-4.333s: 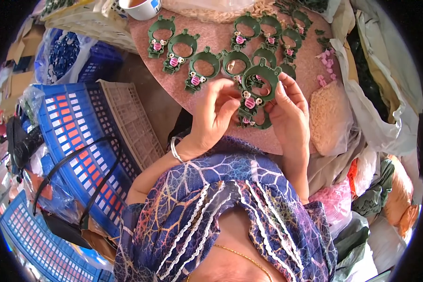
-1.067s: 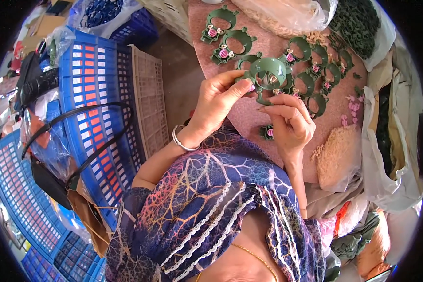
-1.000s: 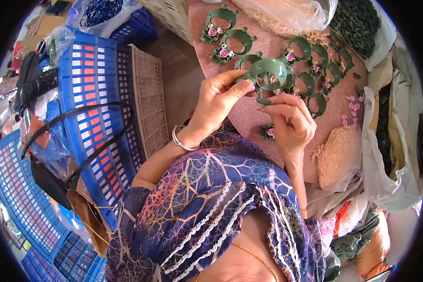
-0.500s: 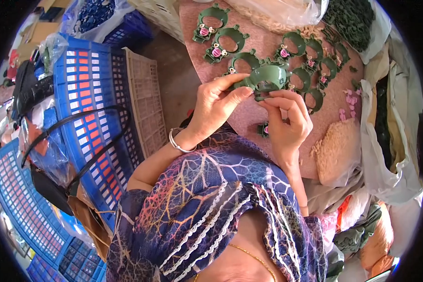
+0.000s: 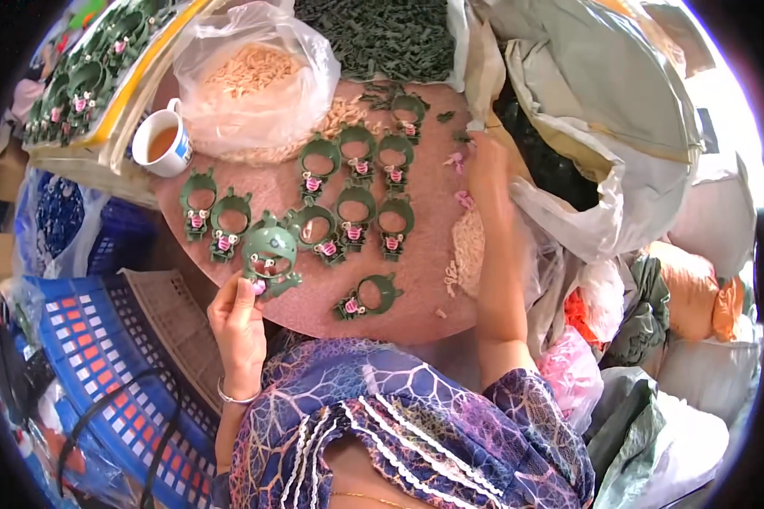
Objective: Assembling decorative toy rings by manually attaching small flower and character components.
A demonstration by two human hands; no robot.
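Observation:
My left hand (image 5: 238, 327) is closed on a green plastic figure (image 5: 272, 242), a hooded head with a large round opening and small ears, held above the table's near left edge. A bit of pink shows at its lower end by my thumb. My right arm stretches across the table's right side; the right hand (image 5: 491, 161) is smeared by motion, close to small pink pieces (image 5: 460, 199), and its fingers cannot be made out. Several similar green figures with pink striped bodies and cream parts lie on the pinkish table (image 5: 272, 301); one figure (image 5: 369, 295) lies apart, near the front.
Cream pieces fill a clear plastic bag (image 5: 314, 51) and form a pile (image 5: 467, 254) at the right. Dark green pieces (image 5: 373, 38) lie in a bag behind. A cup (image 5: 181, 157) of brown liquid stands far left. A blue crate (image 5: 102, 356) is at left, open sacks (image 5: 607, 212) at right.
My hands have parted. My left hand has moved the green figure left and lower, while my right hand has let go and reached far right. The view has shifted toward the right.

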